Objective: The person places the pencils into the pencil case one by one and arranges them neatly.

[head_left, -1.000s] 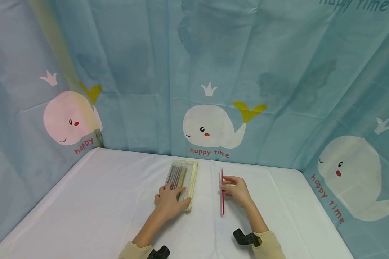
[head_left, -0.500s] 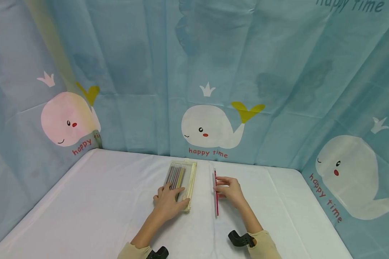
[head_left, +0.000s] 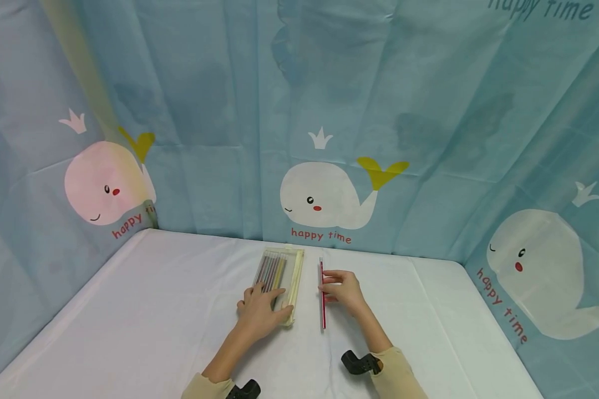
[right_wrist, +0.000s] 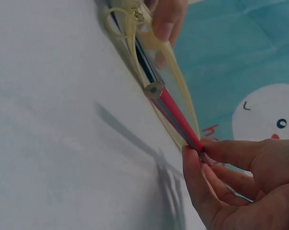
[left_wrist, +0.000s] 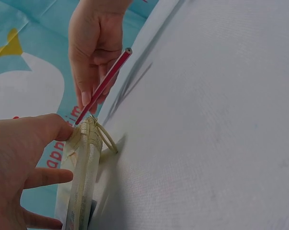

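A clear zip pencil case [head_left: 292,277] with pale yellow edging lies on the white table, several pencils [head_left: 270,266] inside it. My left hand [head_left: 259,311] holds the case near its front end, fingers spread across it. In the right wrist view the zipped side gapes, and fingertips of the left hand [right_wrist: 168,19] are at its edge. My right hand [head_left: 344,289] pinches a red striped pencil [head_left: 323,310] between thumb and fingertips, just right of the case. The pencil's flat end [right_wrist: 154,89] faces the right wrist camera; its far tip is hidden by the fingers there.
A white cloth covers the table [head_left: 145,321]. Behind it hangs a blue curtain [head_left: 204,183] with printed whales. A zip pull ring [right_wrist: 115,23] hangs from the case. Each wrist carries a black camera mount [head_left: 360,363].
The right hand has moved left with the red pencil, toward the pencil case. The left hand stays in place on the case.
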Available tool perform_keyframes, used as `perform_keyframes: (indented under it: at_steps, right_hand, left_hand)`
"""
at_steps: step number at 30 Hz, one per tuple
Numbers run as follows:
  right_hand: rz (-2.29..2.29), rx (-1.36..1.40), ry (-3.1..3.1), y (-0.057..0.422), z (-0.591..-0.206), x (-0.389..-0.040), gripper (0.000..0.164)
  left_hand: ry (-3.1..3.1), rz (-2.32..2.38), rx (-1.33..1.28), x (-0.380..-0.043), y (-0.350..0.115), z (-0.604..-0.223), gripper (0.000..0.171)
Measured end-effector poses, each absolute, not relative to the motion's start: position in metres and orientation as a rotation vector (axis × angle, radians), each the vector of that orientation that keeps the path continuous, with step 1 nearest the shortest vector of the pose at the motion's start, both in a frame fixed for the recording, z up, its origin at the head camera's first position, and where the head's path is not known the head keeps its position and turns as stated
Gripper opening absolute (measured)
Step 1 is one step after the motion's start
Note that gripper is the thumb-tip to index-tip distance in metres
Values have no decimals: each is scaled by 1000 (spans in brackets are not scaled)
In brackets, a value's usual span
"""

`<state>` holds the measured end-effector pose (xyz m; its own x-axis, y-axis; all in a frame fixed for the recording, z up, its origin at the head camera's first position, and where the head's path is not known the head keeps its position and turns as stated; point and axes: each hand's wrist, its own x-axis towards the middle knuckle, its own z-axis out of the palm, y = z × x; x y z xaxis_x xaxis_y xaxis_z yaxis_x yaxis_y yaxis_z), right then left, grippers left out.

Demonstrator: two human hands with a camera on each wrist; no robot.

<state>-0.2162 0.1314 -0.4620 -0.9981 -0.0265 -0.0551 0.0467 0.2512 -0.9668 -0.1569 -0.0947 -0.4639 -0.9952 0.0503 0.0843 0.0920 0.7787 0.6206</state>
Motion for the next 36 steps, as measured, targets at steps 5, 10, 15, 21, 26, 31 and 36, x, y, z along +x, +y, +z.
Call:
perform_keyframes:
  at_steps: [5,10,15,21,26,31,36]
  right_hand:
    - [-1857,12,2448,124,-465,-221,44]
    - [-1830,7,2453,116,-465,-224,42]
    - [-1826,-6,2447,108,-465,-226,43]
    - [-1850,-20,2419,100,-466,-231,42]
    - [-1849,-26,2408,94,-465,-235,43]
    - [-1860,-36,2395,88,-466,-238,43]
    - [-1891,-45,2378,82,-470,-241,42]
  left_hand:
    - [-2908,-1017,-104,-157,-93,-465,56]
    - [-2907,-1009,-114,-156,-92,-465,55]
    - [-2916,-994,-112,-156,-92,-465,55]
    - [-2910,-1001,-115,-156,-91,-464,56]
    - [-2906,-997,-119,-155,-91,-464,55]
    - [-2909,-993,-118,-156,-91,-465,55]
    - [-2906,-1025,-113,-156,-91,-465,56]
